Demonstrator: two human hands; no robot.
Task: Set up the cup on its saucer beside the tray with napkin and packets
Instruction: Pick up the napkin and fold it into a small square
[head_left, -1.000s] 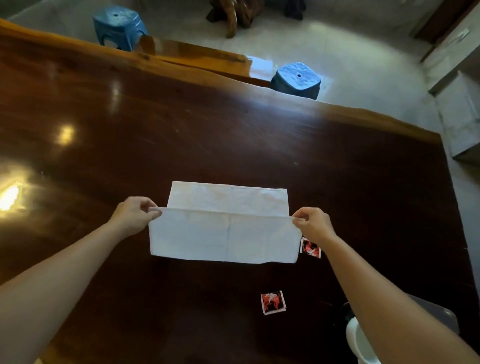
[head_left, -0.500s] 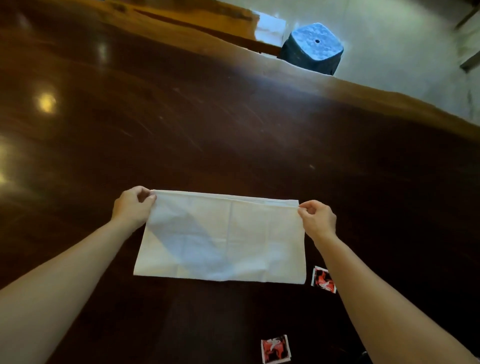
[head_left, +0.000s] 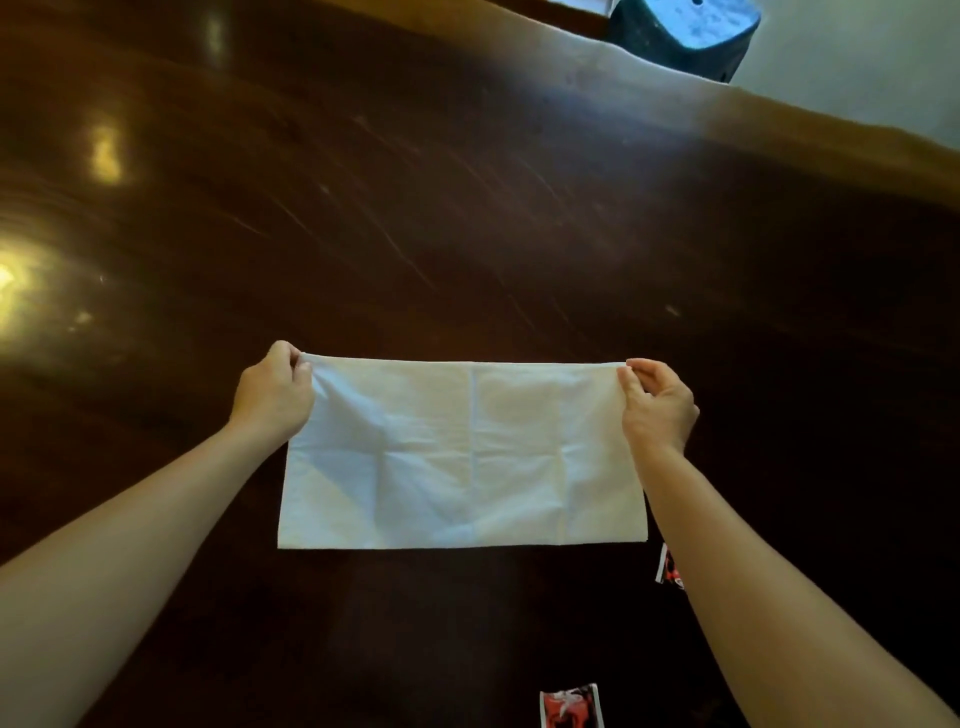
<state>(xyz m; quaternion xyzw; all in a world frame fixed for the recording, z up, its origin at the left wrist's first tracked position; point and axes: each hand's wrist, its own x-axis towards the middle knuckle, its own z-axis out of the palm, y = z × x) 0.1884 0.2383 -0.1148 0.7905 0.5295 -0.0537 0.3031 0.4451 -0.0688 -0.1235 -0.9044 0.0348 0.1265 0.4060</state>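
Observation:
A white napkin (head_left: 462, 457), folded in half into a wide rectangle, lies on the dark wooden table (head_left: 467, 234). My left hand (head_left: 275, 395) pinches its far left corner and my right hand (head_left: 657, 405) pinches its far right corner. A red and black packet (head_left: 669, 566) lies right of the napkin, mostly hidden by my right forearm. A second packet (head_left: 571, 706) lies near the bottom edge. Cup, saucer and tray are out of view.
The table's lighter far edge (head_left: 779, 111) runs across the top right. Beyond it stands a blue plastic stool (head_left: 685, 31) on a pale floor. Bright light reflections (head_left: 31, 291) sit on the table at the left.
Both hands carried the napkin's near edge over to the far edge, folding it in half. The camera tilted down, so the cup and tray at the lower right left the view.

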